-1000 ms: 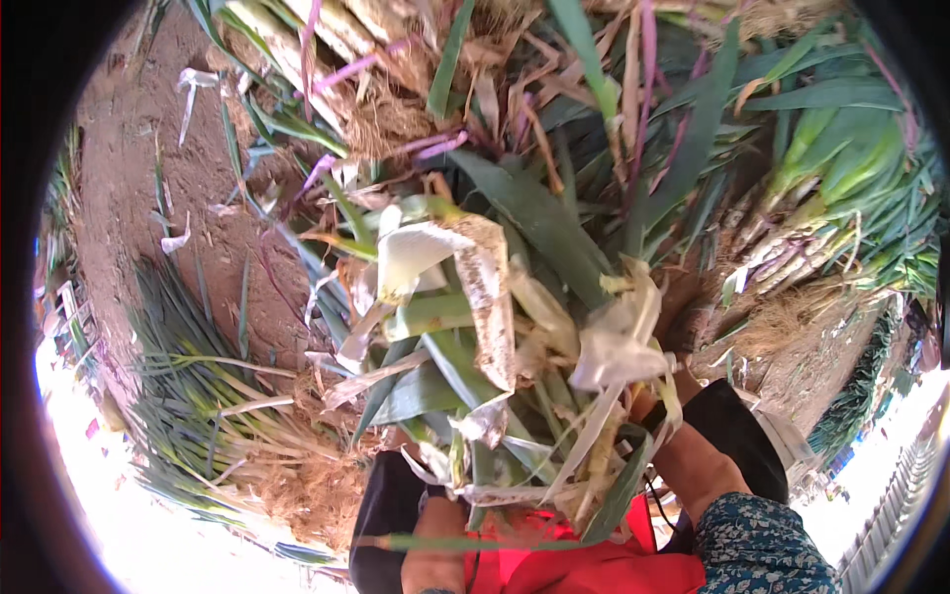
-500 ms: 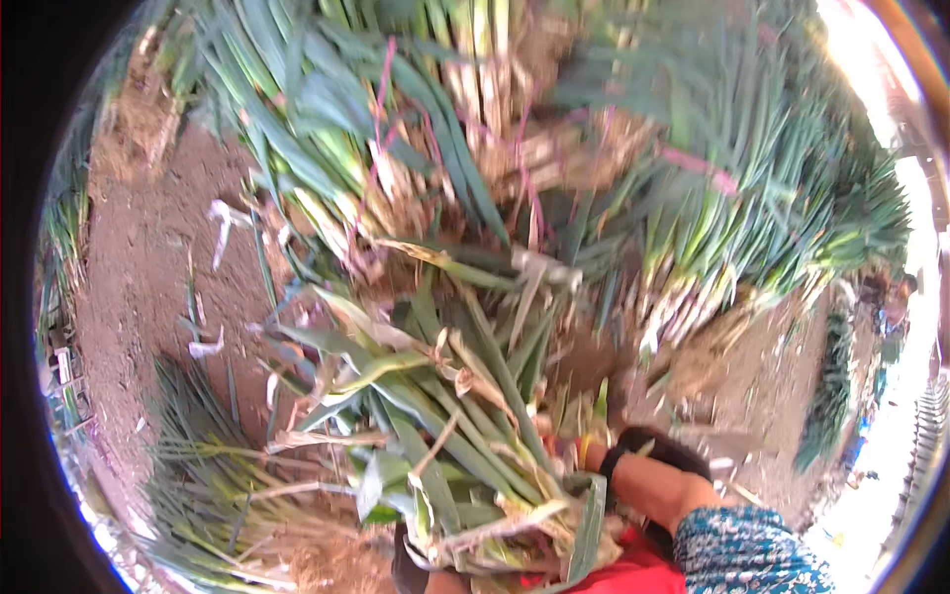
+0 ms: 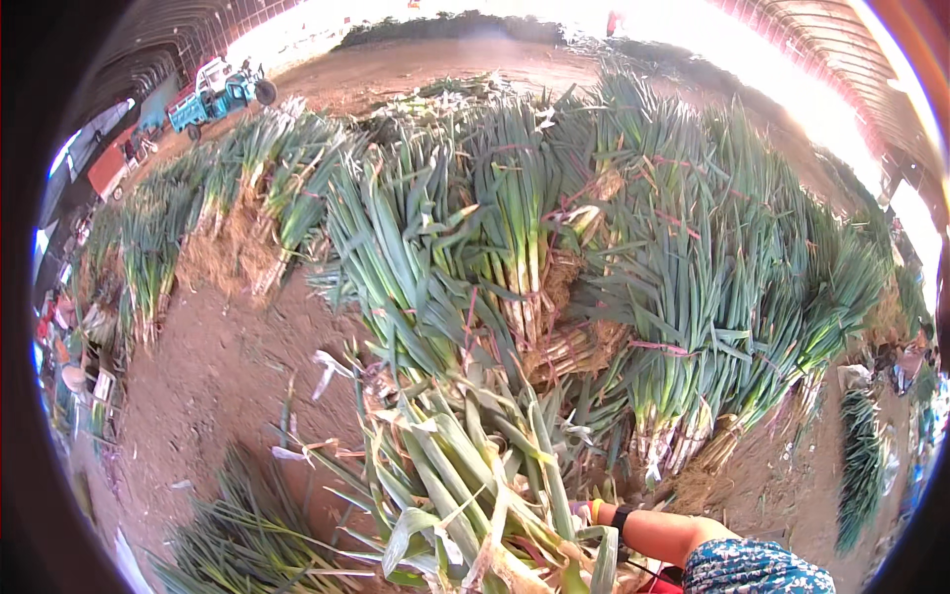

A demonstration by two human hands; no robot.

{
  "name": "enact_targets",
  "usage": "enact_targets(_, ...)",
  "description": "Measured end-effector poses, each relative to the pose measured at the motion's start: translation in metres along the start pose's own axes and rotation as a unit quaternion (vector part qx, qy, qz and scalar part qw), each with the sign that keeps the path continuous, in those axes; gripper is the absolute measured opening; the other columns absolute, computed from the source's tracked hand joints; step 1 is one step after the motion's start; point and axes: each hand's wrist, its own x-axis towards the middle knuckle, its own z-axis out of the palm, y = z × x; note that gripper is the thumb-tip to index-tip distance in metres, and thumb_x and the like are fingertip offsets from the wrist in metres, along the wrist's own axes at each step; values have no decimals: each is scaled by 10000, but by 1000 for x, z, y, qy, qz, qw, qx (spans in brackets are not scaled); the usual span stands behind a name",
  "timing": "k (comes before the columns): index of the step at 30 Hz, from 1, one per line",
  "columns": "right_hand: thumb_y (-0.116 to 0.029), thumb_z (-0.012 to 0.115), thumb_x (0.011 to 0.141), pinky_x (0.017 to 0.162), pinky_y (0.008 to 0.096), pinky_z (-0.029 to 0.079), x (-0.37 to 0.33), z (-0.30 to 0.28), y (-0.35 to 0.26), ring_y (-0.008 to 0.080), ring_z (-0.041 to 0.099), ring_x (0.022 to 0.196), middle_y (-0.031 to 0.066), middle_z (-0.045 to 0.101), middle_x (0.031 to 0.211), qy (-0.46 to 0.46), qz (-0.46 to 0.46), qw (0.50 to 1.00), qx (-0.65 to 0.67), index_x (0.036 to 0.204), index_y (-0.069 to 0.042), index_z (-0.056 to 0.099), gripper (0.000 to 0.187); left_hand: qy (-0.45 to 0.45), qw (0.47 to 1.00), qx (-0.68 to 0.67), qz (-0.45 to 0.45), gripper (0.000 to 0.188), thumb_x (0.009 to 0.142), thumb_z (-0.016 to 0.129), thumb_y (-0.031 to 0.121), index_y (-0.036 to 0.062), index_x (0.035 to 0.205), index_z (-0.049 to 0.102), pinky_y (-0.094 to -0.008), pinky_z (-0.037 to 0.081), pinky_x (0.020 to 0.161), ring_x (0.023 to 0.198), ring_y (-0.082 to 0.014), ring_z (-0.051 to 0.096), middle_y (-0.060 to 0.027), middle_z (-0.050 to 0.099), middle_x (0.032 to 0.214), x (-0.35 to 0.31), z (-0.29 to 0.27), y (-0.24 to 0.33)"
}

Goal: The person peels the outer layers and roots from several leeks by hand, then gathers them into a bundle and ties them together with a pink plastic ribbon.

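A loose armful of green onion leaves (image 3: 445, 455), with pale dry strips mixed in, fills the space right in front of me. My right hand (image 3: 590, 511) is against its right side, a yellow band and a black watch at the wrist. Leaves cover most of its fingers, but it appears closed on the armful. My left hand is out of sight at the bottom, where leaves fill the view. Beyond the armful stand tied bundles of green onions (image 3: 524, 228), their white stems and roots toward me.
More bundles (image 3: 683, 257) with pink ties stand at the right. Loose green onions (image 3: 233, 525) lie at the lower left on the dirt floor (image 3: 237, 366). A blue three-wheeled cart (image 3: 223, 94) is parked far left. A dark green row (image 3: 859, 465) lies far right.
My view has tipped up, showing the far bundles, the cart and the roof. The armful and my right hand stay together near the bottom. My left forearm has left the picture.
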Motion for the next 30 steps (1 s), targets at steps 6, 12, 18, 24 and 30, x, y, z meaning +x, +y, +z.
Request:
enact_targets(6,-259,520,861,613,289,465,10,3,-92,163,546,625,25,567,724,22,-42,997,60,906,-52,588,223,30,999,17,23,614,887,396,509,55,1300,398,-416,337,1002,1196,-262,428,-139,459,1289,49,-119,57)
enact_targets(12,-261,504,870,616,284,464,11,33,-99,161,539,620,16,558,717,36,-56,991,119,906,-58,588,223,49,998,22,23,628,877,408,523,60,1301,399,-422,324,1011,1211,-261,415,-139,451,1298,100,-207,60)
enact_targets(18,-264,487,880,619,279,464,29,50,-18,159,533,615,6,550,709,47,-35,978,200,906,-63,588,226,39,999,35,-2,642,867,420,536,64,1303,399,-428,310,1020,1225,-260,402,-139,443,1307,153,-200,11)
enact_targets(24,-266,470,889,621,274,464,90,-29,8,158,526,610,-4,542,702,68,-49,955,284,905,-69,588,230,38,998,59,8,656,858,433,549,69,1304,399,-433,297,1028,1239,-260,389,-139,435,1316,244,-162,46)
enact_targets(30,-268,454,899,624,269,463,271,-269,-219,156,519,604,-13,534,694,110,-78,933,335,905,-75,588,235,51,997,47,41,671,848,445,563,74,1305,399,-439,284,1037,1253,-259,375,-139,427,1326,332,-121,174)
